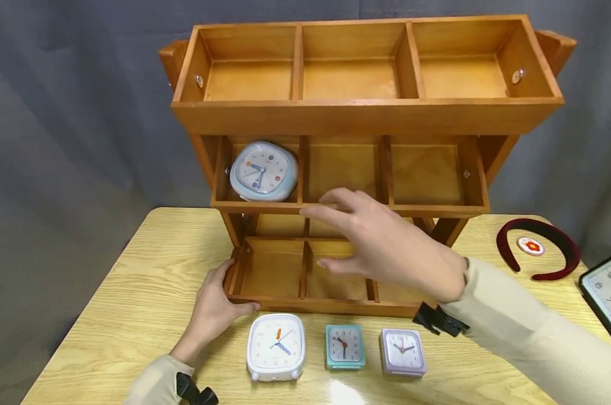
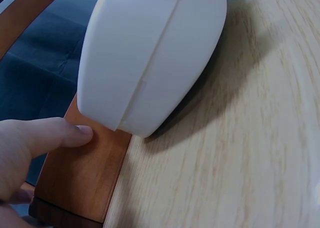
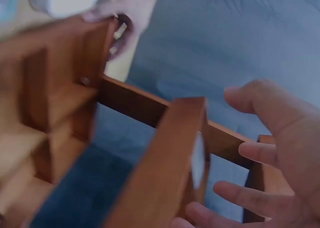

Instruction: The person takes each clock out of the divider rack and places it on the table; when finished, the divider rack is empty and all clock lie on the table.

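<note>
A three-tier wooden shelf (image 1: 366,117) with divided trays stands on the table. My left hand (image 1: 214,304) grips the left front corner of its bottom tray (image 1: 305,304), the thumb lying along the front board. My right hand (image 1: 371,236), fingers spread and slightly bent, is in front of the middle and bottom trays and holds nothing. A light-blue rounded alarm clock (image 1: 263,171) sits in the middle tray's left compartment. Before the shelf stand a white alarm clock (image 1: 276,346) close to my left thumb, a small teal clock (image 1: 345,346) and a small lilac clock (image 1: 403,351).
To the right on the table (image 1: 108,315) lie a dark red headband (image 1: 540,224) and an oval piece with a red flower (image 1: 530,246). A larger dark-framed clock (image 1: 609,295) is partly cut off at the right edge. Behind the shelf hangs a grey curtain (image 1: 72,112).
</note>
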The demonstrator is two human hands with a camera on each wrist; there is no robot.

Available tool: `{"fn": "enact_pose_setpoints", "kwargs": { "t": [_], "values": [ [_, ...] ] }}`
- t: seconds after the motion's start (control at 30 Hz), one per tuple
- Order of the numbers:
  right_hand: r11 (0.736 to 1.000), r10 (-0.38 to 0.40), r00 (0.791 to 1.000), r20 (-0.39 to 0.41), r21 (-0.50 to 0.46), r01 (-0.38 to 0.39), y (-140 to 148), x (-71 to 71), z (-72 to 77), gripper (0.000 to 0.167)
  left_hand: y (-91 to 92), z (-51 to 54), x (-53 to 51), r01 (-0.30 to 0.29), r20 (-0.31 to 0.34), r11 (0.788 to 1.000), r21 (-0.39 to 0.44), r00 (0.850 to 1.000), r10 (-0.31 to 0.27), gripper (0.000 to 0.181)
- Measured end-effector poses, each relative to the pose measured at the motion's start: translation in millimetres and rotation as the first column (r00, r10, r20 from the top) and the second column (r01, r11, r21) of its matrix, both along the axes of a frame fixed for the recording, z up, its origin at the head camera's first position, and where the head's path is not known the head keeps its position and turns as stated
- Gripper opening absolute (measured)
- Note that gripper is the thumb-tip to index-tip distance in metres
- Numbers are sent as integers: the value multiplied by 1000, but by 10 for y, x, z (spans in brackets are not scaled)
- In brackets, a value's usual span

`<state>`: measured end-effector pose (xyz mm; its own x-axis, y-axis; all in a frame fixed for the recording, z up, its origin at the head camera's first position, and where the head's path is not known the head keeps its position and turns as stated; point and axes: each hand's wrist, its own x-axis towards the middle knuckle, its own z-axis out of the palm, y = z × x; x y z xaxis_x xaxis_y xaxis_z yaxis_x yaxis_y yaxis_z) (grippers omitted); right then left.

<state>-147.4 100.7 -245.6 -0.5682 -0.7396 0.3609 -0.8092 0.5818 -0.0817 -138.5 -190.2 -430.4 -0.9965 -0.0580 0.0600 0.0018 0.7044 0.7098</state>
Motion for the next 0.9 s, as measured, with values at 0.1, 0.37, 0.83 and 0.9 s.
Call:
{"fn": "enact_pose_setpoints", "kwargs": {
  "t": [0.1, 0.37, 0.83, 0.9],
  "values": [
    [1000, 1, 999, -36, 1, -1, -200, -140, 137, 65, 0, -20, -7, -2, -8, 1000, 8, 1000, 2, 105],
    [997, -69, 995, -67, 29, 72, -736, -472, 295, 64, -13, -20, -8, 0, -36, 1000, 16, 999, 0, 103],
    [912, -347, 938, 17, 240, 333, -1222, -771, 383, 73, 152, -30, -56, 13, -59, 999, 39, 998, -11, 104],
    [890, -395, 919, 5, 249, 381, -1280, -786, 380, 73, 167, -24, -64, 13, -61, 999, 43, 998, -10, 105]
  ]
}}
